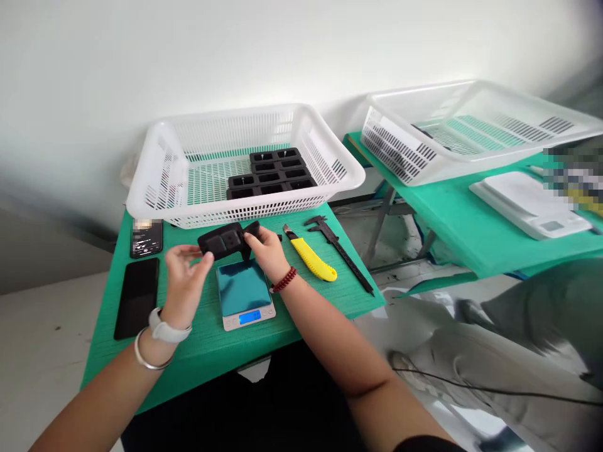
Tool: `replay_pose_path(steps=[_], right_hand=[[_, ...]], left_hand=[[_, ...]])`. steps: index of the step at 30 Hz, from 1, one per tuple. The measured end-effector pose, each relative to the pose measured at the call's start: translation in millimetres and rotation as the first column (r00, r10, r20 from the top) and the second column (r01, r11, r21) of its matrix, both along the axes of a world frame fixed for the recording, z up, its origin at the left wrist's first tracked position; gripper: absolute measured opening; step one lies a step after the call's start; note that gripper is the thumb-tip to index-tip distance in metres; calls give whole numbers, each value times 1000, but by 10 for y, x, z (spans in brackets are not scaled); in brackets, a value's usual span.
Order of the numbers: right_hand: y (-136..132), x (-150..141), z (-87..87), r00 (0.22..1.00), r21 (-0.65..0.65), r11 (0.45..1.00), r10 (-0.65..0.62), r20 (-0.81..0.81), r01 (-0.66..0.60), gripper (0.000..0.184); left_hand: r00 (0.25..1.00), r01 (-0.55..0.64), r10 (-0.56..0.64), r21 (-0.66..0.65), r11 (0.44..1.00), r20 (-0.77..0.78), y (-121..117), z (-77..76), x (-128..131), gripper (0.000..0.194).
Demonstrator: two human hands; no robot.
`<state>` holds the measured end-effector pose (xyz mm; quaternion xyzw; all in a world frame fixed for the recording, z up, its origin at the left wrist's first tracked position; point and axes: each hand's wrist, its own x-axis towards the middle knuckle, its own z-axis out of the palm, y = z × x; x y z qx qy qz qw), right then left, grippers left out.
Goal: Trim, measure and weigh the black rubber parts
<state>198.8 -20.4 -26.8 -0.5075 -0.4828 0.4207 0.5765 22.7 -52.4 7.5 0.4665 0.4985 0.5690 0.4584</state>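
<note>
A black moulded piece with raised blocks [220, 242] is held up between my hands, above the far edge of a small digital scale [245, 289]. My left hand [184, 273] pinches its left end between thumb and fingers. At the right end my right hand [267, 252] grips a black part that sticks up and hangs down; whether it is joined to the piece I cannot tell. The scale has a shiny plate and a lit blue display. To the right lie a yellow utility knife [315, 258] and a black caliper [343, 254].
Behind the scale stands a white plastic basket [245, 204] with several black moulded pieces [271, 176]. Two phones, a dark one [136, 298] and a lit one [147, 242], lie left. Rightward, another green table [452, 220] bears a basket [424, 154] and white scale [527, 201], beside a person's legs [471, 358].
</note>
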Motion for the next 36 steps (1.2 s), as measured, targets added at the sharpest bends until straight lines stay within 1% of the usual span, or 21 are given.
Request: replay_pose_path(steps=[1,2,3,5,8,12,16,18,22,25,26,29,31,36], right_hand=[[-7,4,2,1000,3,1000,-16,15,16,24],[-15,7,5,999,6,1000,-27,29,27,24],[-23,9,9,999,9,999,-32,44,32,24],[-40,9,20,997,14,1000,-25,70,24,24],[-63,3,35,995,17,1000,4,101,-5,20],[-83,-2,44,988,17,1000,0,152,-3,17],[-96,4,54,980,25,999,-26,195,22,23],[-103,8,63,978,28,999,-22,206,16,23],[-111,15,68,978,39,999,20,206,-29,11],[-112,17,61,978,39,998,36,206,-45,11],[-111,18,60,977,31,999,33,212,-40,12],[-112,20,64,973,13,1000,11,229,-14,22],[-114,22,73,972,15,1000,1,233,-5,24],[-118,23,86,979,35,998,45,199,-53,10]], left_hand=[[1000,2,-3,-26,1000,-11,50,-65,54,49],[999,52,-52,-63,997,1,101,-115,105,50],[997,77,-75,-86,993,25,150,-150,146,49],[990,110,-101,-91,990,98,238,-178,194,44],[977,110,-96,-61,992,188,323,-186,176,42],[967,143,-125,-63,988,223,331,-242,89,46],[960,194,-184,-27,981,214,287,-293,52,45],[958,199,-190,-22,980,214,272,-299,53,44],[962,173,-160,-42,984,223,269,-288,59,44],[960,171,-149,-74,983,238,280,-264,58,45],[958,179,-154,-82,981,243,283,-257,57,45],[948,212,-182,-89,973,261,282,-243,55,42],[942,224,-191,-94,970,275,276,-245,57,41],[942,194,-156,-104,975,295,270,-248,73,42]])
